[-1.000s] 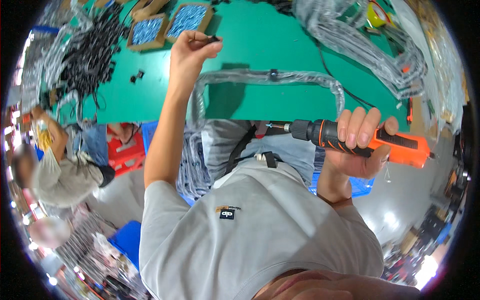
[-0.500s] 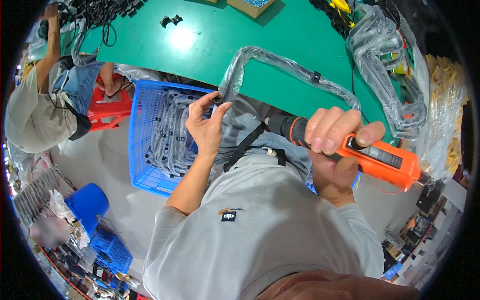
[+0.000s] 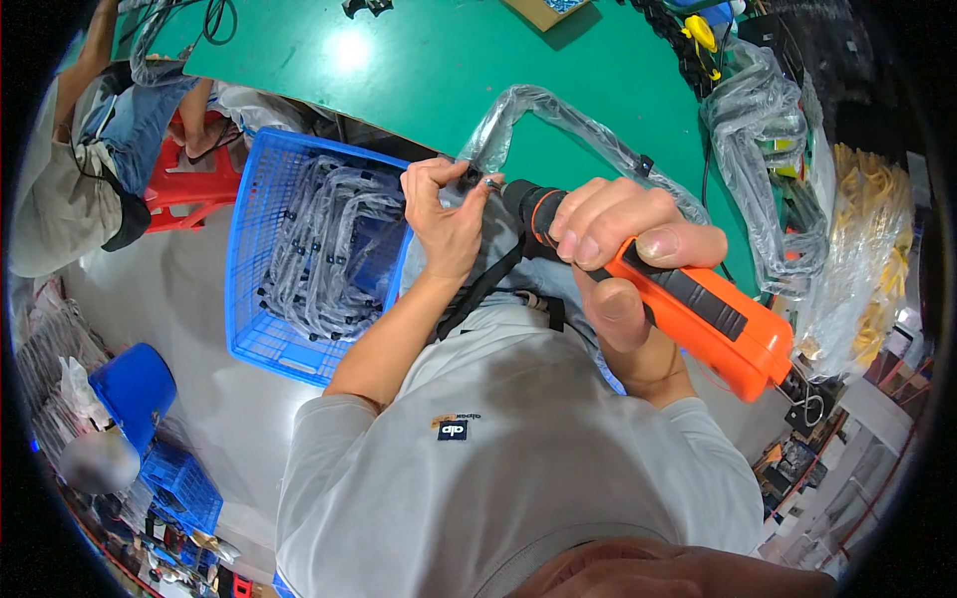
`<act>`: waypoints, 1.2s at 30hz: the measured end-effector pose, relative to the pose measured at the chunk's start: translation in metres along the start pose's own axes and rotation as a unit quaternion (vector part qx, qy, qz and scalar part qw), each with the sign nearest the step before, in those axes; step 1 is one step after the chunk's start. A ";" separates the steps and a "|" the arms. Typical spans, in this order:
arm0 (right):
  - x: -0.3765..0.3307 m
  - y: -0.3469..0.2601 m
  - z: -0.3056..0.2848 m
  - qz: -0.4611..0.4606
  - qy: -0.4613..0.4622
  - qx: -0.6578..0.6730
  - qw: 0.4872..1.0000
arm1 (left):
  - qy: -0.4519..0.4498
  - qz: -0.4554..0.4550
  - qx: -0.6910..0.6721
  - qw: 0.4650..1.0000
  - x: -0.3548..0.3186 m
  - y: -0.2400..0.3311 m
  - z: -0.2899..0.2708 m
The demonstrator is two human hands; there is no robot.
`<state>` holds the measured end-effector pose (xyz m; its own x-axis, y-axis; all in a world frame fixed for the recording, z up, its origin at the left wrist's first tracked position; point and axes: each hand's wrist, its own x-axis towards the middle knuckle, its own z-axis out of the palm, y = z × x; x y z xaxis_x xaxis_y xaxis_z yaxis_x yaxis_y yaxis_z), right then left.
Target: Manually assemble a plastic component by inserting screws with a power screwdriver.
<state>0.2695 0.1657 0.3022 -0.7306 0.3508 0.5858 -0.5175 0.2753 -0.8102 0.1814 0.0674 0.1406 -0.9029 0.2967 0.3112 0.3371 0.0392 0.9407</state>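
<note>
My right hand (image 3: 628,244) wraps round an orange and black electric screwdriver (image 3: 743,334) and holds it slanted, tip toward the left. The tip meets a small black clip (image 3: 469,178) at the near end of a bent tube (image 3: 583,128) wrapped in clear plastic. With thumb and fingers, my left hand (image 3: 446,229) pinches that clip. The exact contact between tip and clip is partly hidden by my fingers. Farther along, the tube lies over the green table and carries another black clip (image 3: 645,165).
A blue basket (image 3: 239,249) beside my left arm holds several similar wrapped tubes (image 3: 324,259). More wrapped tubes (image 3: 753,110) lie on the green table (image 3: 399,95) at the right. A co-worker (image 3: 75,189) sits at the left by a red stool (image 3: 174,184).
The screwdriver has moved left until its tip reaches the clip pinched in my left hand. My left hand has shifted slightly right, and the view has shifted.
</note>
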 end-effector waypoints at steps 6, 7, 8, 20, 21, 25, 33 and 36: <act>0.005 0.010 0.010 0.020 -0.018 -0.035 0.999 | 0.009 0.007 -0.008 1.000 0.000 -0.007 0.003; 0.005 0.012 0.011 0.029 -0.021 -0.038 0.999 | 0.004 0.004 -0.010 1.000 -0.001 -0.009 0.002; 0.006 0.013 0.013 0.039 -0.023 -0.041 0.998 | 0.006 0.002 -0.011 1.000 -0.002 -0.009 0.001; 0.012 0.031 0.030 0.013 -0.086 -0.067 0.994 | 0.003 0.004 -0.049 0.999 -0.001 -0.008 -0.003; 0.014 0.036 0.031 -0.014 -0.082 -0.065 0.994 | 0.001 0.016 -0.045 0.999 0.000 -0.010 -0.002; 0.018 0.041 0.032 -0.034 -0.095 -0.089 0.991 | -0.041 -0.020 -0.034 0.998 0.009 0.000 -0.009; 0.021 0.048 0.044 -0.046 -0.079 -0.031 0.995 | -0.280 -0.065 0.165 0.943 0.025 0.024 -0.044; 0.028 0.045 0.046 -0.061 -0.069 -0.018 0.996 | -0.336 -0.076 0.223 0.912 0.024 0.011 -0.040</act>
<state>0.2056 0.1465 0.2813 -0.7182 0.1876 0.6701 -0.5922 0.3410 -0.7301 0.1524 0.0370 0.1640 -0.6313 0.7672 -0.1131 0.4313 0.4685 0.7710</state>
